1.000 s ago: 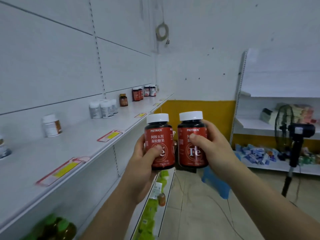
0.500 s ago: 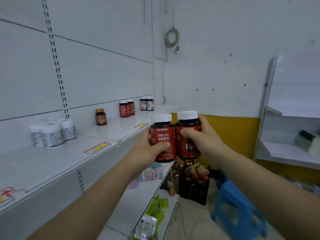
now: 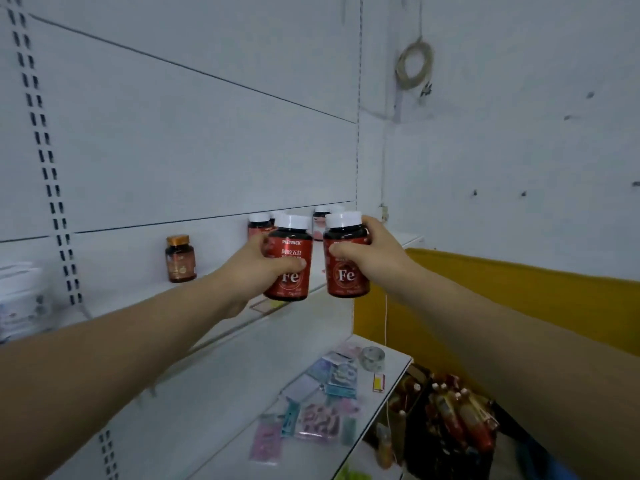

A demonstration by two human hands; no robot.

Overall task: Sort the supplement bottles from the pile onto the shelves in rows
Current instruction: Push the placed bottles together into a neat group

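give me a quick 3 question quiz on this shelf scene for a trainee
1. True or false: the left hand grips a white-capped red bottle.
2. The lone brown bottle on the shelf has which cap? A white, B orange, C blue.
3. Fill in: the right hand grips a second bottle; its big letters read ___.
Key: 1 true; 2 B; 3 Fe.
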